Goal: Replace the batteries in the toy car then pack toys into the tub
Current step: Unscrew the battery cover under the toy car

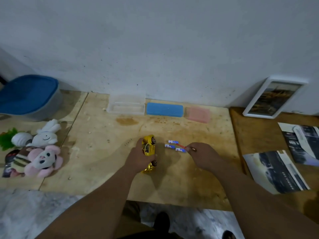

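A person's two bare arms reach over a wooden counter. The left hand is wrapped around a yellow toy car, tipped on its side with wheels facing right, probably to expose the battery hatch. Just right of the car lie three blue-and-white batteries. The right hand pinches a thin red tool, likely a small screwdriver, its tip among the batteries. Well left of the car sit plush toys; beyond them, a blue-lidded tub waits for packing. Behind the car, three plastic boxes line the wall
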